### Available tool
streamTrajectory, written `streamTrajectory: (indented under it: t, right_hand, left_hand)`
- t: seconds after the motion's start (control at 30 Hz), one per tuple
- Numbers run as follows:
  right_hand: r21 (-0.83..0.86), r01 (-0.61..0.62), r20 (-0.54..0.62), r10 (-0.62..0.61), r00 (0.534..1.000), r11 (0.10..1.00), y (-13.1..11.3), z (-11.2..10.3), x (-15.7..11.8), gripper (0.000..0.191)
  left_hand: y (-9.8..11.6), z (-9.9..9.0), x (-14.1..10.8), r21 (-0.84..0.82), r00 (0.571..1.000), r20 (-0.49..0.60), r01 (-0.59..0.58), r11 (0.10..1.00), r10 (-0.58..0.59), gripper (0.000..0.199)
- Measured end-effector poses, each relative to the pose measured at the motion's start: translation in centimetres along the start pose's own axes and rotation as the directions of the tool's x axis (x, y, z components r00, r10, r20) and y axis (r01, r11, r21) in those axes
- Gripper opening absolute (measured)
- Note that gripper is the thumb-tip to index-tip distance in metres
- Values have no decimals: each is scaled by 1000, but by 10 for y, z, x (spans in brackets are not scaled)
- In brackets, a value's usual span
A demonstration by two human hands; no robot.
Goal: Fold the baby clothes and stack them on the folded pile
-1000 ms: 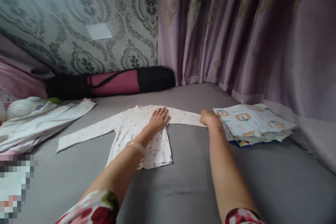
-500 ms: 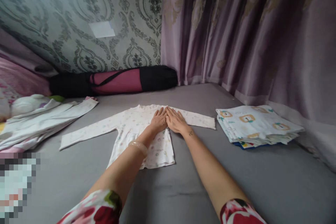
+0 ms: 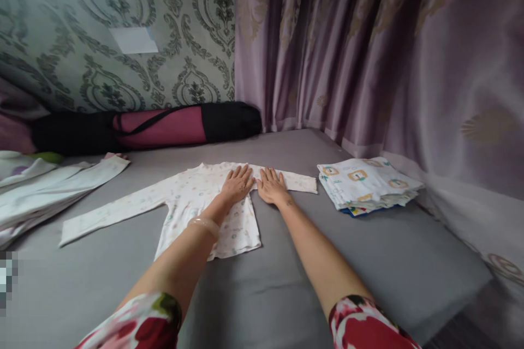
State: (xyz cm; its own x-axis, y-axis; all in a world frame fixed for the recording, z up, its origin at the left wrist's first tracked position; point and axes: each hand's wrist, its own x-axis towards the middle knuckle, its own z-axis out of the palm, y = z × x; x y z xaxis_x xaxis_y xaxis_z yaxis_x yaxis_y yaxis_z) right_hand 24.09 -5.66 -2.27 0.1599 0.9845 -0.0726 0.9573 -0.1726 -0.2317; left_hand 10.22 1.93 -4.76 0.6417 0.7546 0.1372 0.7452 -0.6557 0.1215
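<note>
A small white long-sleeved shirt (image 3: 184,191) with a faint print lies flat on the grey bed sheet (image 3: 262,294), sleeves spread to both sides. My left hand (image 3: 237,183) rests palm down near the shirt's right shoulder, fingers stretched out. Beside it, my right hand (image 3: 272,185) lies flat with spread fingers on the right sleeve close to the armpit. A small gap separates the two hands. Part of the shirt's lower left body is hidden under my left forearm.
To the right sits a folded stack of printed cloths (image 3: 364,182). White garments (image 3: 53,191) lie in a heap at the left. A black and maroon long bag (image 3: 164,126) lies along the patterned wall, and a purple curtain (image 3: 327,54) hangs at the right.
My hands have moved apart; the right one has slid from the shirt's shoulder onto the sleeve. The view has turned a little to the right.
</note>
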Motion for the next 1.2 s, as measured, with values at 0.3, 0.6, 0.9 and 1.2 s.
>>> streamTrajectory:
  t: [0.3,0.6,0.9,1.2]
  right_hand:
    - [-75,-152,11,154,988,985,44,-9,-18,62]
    - [-196,-266,-130,244,961,944,92,-11,-43,64]
    - [-216,-250,-240,198,951,944,95,-1,-43,61]
    - [-235,-209,-290,137,947,949,79,-20,-50,50]
  left_hand:
    - [0,-2,0,5,999,35,-1,1000,1,54]
    - [-2,-5,8,-128,991,132,32,991,-15,59]
    - [-63,-66,-59,-390,995,65,94,916,-75,61]
    - [-116,-88,-206,-214,864,57,499,839,-500,36]
